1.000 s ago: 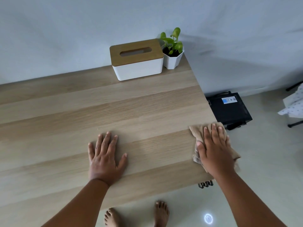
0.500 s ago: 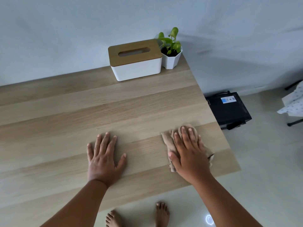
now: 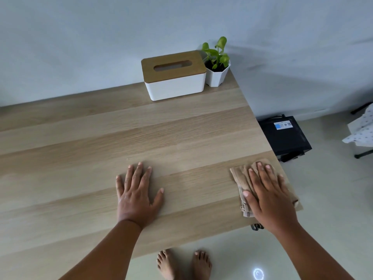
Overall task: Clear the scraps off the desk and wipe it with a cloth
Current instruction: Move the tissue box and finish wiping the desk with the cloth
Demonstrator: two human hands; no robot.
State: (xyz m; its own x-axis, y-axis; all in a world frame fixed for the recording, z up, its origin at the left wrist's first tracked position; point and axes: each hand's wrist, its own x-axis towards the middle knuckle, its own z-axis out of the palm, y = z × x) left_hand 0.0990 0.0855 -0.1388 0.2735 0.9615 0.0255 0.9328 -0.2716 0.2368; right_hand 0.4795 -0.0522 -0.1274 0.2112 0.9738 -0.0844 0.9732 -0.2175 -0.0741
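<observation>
A crumpled tan cloth (image 3: 241,179) is pressed flat-fingered by the right hand (image 3: 269,196) at the desk (image 3: 181,134) edge; the left hand (image 3: 137,196) is laid flat, fingers straight.

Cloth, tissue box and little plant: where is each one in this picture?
cloth (image 3: 241,178), head view, on the bare folded part left of the fingers.
tissue box (image 3: 175,87), head view, on its white front wall.
plant (image 3: 217,55), head view, on its green leaves.
</observation>
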